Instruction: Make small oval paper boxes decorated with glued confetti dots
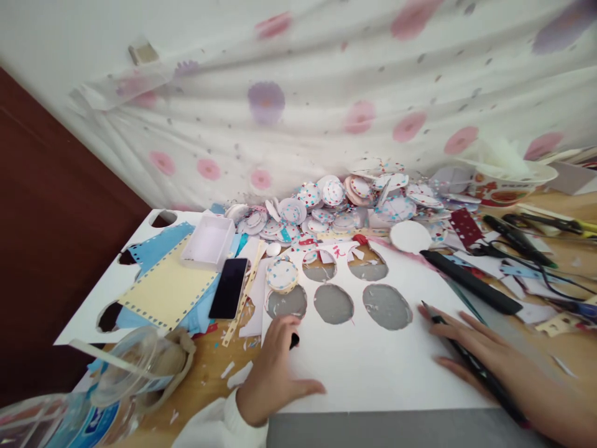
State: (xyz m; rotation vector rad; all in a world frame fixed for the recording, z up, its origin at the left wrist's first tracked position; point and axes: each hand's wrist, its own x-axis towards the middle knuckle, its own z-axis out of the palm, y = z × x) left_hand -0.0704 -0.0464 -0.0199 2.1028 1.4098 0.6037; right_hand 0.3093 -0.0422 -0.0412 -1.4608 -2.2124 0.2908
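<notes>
A white sheet of card (pixel 345 367) with several round holes cut in it lies before me on a grey mat (pixel 373 429). On its left part rests my left hand (pixel 275 370), thumb stretched out and fingers curled round a small black thing (pixel 294 340), perhaps a pen cap. My right hand (pixel 499 361) lies on the card's right side with fingers spread, a black pen (pixel 471 364) held between them, its tip pointing up and left. A dotted round disc (pixel 282 274) sits at the card's upper left edge. A white disc (pixel 410 237) lies beyond the holes.
Left are a phone (pixel 228 289), a white box (pixel 208 241), yellow paper (pixel 163 286) and a clear plastic cup (pixel 128 361). Many dotted discs (pixel 333 191) are piled along the curtain (pixel 317 112). Right are a black bar (pixel 471 282), tools (pixel 520 239) and a paper bowl (pixel 508 180).
</notes>
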